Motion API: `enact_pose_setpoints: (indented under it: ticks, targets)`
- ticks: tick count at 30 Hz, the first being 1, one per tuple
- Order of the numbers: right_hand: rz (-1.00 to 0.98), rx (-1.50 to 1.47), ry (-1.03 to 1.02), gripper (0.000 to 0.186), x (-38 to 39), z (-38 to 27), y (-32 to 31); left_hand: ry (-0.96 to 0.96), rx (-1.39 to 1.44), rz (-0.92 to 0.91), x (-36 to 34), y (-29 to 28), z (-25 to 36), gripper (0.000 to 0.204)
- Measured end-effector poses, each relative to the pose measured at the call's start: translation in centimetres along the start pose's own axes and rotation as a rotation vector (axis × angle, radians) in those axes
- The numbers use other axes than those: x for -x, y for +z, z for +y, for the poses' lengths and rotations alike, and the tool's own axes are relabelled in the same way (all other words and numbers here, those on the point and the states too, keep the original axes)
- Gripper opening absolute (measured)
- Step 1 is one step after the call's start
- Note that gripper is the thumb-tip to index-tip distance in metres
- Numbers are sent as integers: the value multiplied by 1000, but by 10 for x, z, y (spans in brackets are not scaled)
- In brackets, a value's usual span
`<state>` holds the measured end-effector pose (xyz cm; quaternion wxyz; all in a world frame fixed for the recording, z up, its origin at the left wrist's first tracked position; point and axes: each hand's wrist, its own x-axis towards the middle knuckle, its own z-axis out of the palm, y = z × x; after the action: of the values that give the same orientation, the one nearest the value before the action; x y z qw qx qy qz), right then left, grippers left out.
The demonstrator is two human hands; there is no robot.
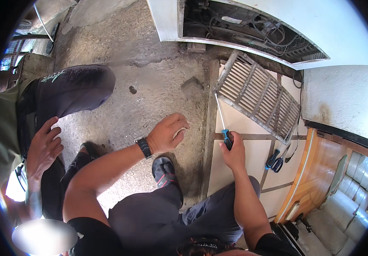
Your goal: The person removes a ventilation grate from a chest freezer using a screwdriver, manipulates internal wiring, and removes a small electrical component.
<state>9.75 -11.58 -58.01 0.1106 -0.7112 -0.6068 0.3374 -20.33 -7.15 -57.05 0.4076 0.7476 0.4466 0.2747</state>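
A screwdriver with a blue and black handle is gripped in my right hand. Its long shaft points up toward the near left corner of a dirty slatted grille, and the tip is at or very near the frame. The grille lies slanted over the tiles, below the opening of a white appliance. Over the concrete floor, my left hand hovers with loosely curled fingers, the thumb apart from them, and nothing visible in it. A dark watch is on that wrist.
Dusty tubes and wires fill the appliance's opening. Blue-handled pliers and a cable with a plug lie on the tiles at right. Another person's hand and knee are at left. A wooden panel stands far right.
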Motion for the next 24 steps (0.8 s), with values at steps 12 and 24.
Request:
enact_pose_setpoints:
  ticks: [12,24]
  targets:
    - [42,145,85,58,7,-13,-20,66,114,99,-41,76,-33,17]
    - [364,-99,424,49,170,26,-100,126,-31,-276,-44,72,-53,21]
